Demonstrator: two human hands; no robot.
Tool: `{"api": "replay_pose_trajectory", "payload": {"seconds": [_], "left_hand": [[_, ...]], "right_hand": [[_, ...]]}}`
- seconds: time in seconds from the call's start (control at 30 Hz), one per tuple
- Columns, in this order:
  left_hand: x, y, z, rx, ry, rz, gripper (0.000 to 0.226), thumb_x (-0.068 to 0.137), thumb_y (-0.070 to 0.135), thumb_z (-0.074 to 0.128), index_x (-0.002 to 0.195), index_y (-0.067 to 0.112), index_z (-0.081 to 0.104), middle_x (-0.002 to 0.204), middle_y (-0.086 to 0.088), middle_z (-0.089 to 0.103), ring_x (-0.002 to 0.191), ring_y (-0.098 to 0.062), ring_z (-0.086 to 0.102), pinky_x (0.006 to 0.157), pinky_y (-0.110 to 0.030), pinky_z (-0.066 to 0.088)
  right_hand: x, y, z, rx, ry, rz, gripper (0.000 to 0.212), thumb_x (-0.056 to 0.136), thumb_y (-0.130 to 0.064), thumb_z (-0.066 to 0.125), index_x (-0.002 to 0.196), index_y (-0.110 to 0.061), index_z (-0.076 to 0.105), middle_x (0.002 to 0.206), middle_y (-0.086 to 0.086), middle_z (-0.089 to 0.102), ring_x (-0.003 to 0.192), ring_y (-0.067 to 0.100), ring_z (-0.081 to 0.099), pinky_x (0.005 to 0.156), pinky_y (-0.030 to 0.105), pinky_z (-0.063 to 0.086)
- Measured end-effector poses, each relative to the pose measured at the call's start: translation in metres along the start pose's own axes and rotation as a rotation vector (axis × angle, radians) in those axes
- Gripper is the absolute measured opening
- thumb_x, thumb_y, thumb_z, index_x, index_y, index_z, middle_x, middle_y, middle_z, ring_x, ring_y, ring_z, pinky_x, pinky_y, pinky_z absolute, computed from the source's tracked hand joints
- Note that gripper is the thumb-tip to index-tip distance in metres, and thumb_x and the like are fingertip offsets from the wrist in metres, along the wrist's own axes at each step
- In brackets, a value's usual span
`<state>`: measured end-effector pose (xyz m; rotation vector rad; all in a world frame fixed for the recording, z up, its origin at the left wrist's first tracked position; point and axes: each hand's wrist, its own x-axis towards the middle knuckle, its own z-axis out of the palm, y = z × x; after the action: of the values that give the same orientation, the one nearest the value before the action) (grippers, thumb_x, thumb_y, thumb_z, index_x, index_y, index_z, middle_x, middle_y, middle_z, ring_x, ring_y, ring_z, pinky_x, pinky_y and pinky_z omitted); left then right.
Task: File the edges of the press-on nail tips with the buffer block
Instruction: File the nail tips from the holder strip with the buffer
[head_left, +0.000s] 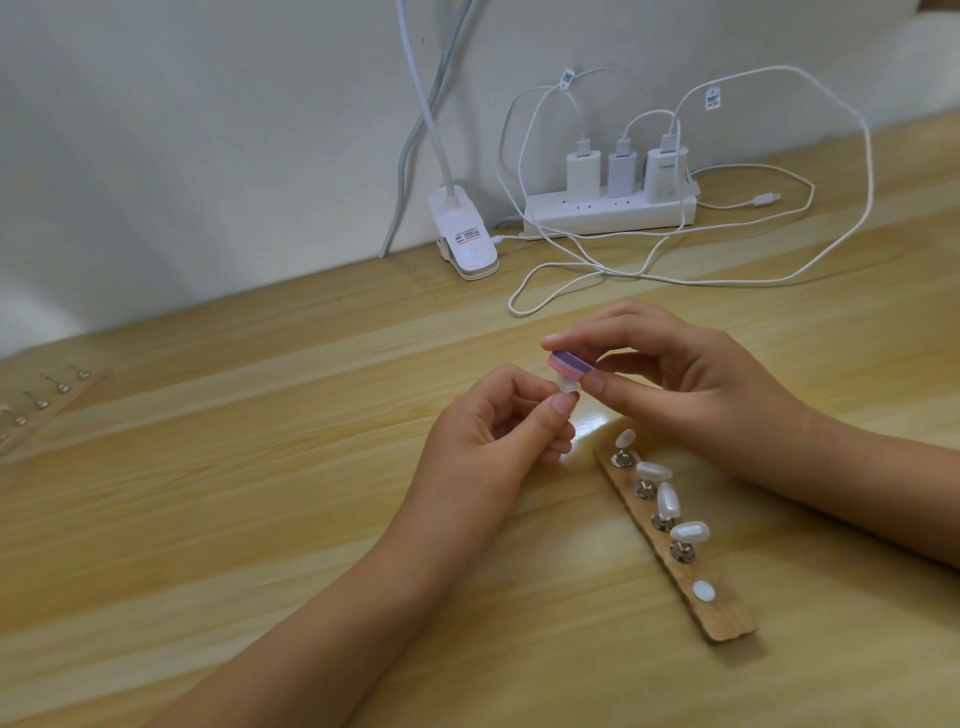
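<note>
My left hand (488, 431) pinches a small white press-on nail tip (203, 385) between thumb and fingers, held above the wooden table. My right hand (670, 374) grips a pink and purple buffer block (727, 362) between thumb and forefinger, its lower face touching the top of the nail tip. To the right, a wooden holder strip (727, 618) lies on the table with several pearly white nail tips (654, 472) mounted on metal stands, and one bare white pad (702, 591) near its front end.
A second wooden strip with metal stands (47, 400) lies at the far left. At the back stand a white clip lamp (106, 240), a power strip (608, 213) with three chargers, and loose white cables (571, 275) trailing over the table (260, 493).
</note>
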<state>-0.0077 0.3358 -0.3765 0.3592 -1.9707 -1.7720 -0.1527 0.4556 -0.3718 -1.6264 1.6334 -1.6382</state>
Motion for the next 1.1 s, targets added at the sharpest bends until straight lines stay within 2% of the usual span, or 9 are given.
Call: {"api": "replay_pose_trajectory", "payload": {"seconds": [0.23,0.37,0.5,0.63,0.77,0.87,0.93,1.0,1.1], "left_hand": [[0.0000,0.0009,0.0004,0.013,-0.027,-0.013,0.007,0.088,0.022,0.067,0.082,0.020,0.065,0.070,0.004,0.067,0.068,-0.006,0.063,0.067,-0.016,0.050],[0.0019,0.0028,-0.0021,-0.067,0.003,-0.037,0.013,0.083,0.028,0.066,0.084,0.015,0.064,0.069,0.005,0.066,0.066,-0.006,0.062,0.065,-0.017,0.051],[0.0004,0.0012,-0.0010,-0.001,-0.040,-0.021,0.007,0.089,0.018,0.067,0.083,0.016,0.065,0.069,0.004,0.066,0.066,-0.005,0.062,0.065,-0.016,0.050],[0.0028,0.0026,-0.0030,-0.097,0.027,-0.050,0.013,0.083,0.025,0.067,0.085,0.013,0.064,0.068,0.004,0.065,0.064,-0.007,0.061,0.064,-0.017,0.050],[0.0014,0.0020,-0.0016,-0.037,0.004,-0.026,0.018,0.081,0.028,0.066,0.087,0.011,0.064,0.070,0.003,0.068,0.067,-0.007,0.064,0.066,-0.017,0.051],[0.0019,0.0018,-0.0013,-0.110,0.021,-0.041,0.009,0.089,0.015,0.064,0.089,0.006,0.062,0.071,-0.001,0.071,0.067,-0.009,0.067,0.066,-0.018,0.053],[0.0023,0.0021,-0.0018,-0.168,0.031,-0.051,0.005,0.089,0.010,0.062,0.090,0.005,0.061,0.073,-0.004,0.072,0.068,-0.012,0.069,0.065,-0.018,0.054],[0.0020,0.0017,-0.0015,-0.183,0.034,-0.045,0.007,0.087,0.012,0.064,0.089,0.006,0.060,0.073,-0.006,0.072,0.068,-0.013,0.069,0.064,-0.019,0.053],[0.0012,0.0021,-0.0007,-0.136,0.031,-0.026,0.012,0.082,0.019,0.066,0.085,0.009,0.060,0.072,-0.003,0.071,0.067,-0.012,0.067,0.064,-0.018,0.052]], "right_hand": [[0.0002,-0.0020,0.0009,0.009,0.011,0.011,0.029,0.087,-0.013,0.062,0.116,-0.016,0.067,0.109,0.008,0.062,0.106,0.021,0.062,0.096,0.026,0.050],[-0.0001,-0.0045,0.0020,0.030,0.017,-0.004,0.030,0.087,-0.010,0.063,0.116,-0.013,0.067,0.111,0.012,0.061,0.107,0.025,0.062,0.097,0.027,0.050],[0.0007,-0.0045,-0.0006,0.032,0.016,0.063,0.032,0.084,-0.017,0.063,0.115,-0.015,0.068,0.112,0.007,0.064,0.107,0.019,0.064,0.097,0.026,0.051],[0.0004,-0.0045,0.0014,0.046,0.025,0.048,0.029,0.086,-0.010,0.065,0.114,-0.014,0.068,0.109,0.005,0.064,0.106,0.019,0.064,0.094,0.023,0.050],[-0.0005,-0.0020,0.0011,0.086,0.026,0.099,0.027,0.088,-0.007,0.068,0.112,-0.018,0.069,0.104,0.000,0.066,0.102,0.021,0.066,0.091,0.026,0.053],[-0.0029,-0.0051,0.0051,0.114,0.026,0.043,0.026,0.086,-0.012,0.070,0.111,-0.016,0.067,0.103,0.004,0.065,0.101,0.025,0.065,0.091,0.029,0.054],[-0.0020,-0.0046,0.0065,0.122,0.021,0.081,0.026,0.084,-0.016,0.071,0.110,-0.015,0.066,0.102,0.006,0.065,0.101,0.024,0.065,0.091,0.034,0.056],[-0.0007,-0.0026,0.0052,0.129,0.042,0.125,0.029,0.080,-0.023,0.071,0.108,-0.017,0.067,0.101,0.008,0.066,0.100,0.022,0.066,0.091,0.039,0.056],[-0.0009,-0.0044,0.0047,0.185,0.060,0.107,0.030,0.081,-0.026,0.078,0.107,-0.018,0.067,0.098,0.006,0.066,0.097,0.019,0.065,0.090,0.036,0.057]]}}
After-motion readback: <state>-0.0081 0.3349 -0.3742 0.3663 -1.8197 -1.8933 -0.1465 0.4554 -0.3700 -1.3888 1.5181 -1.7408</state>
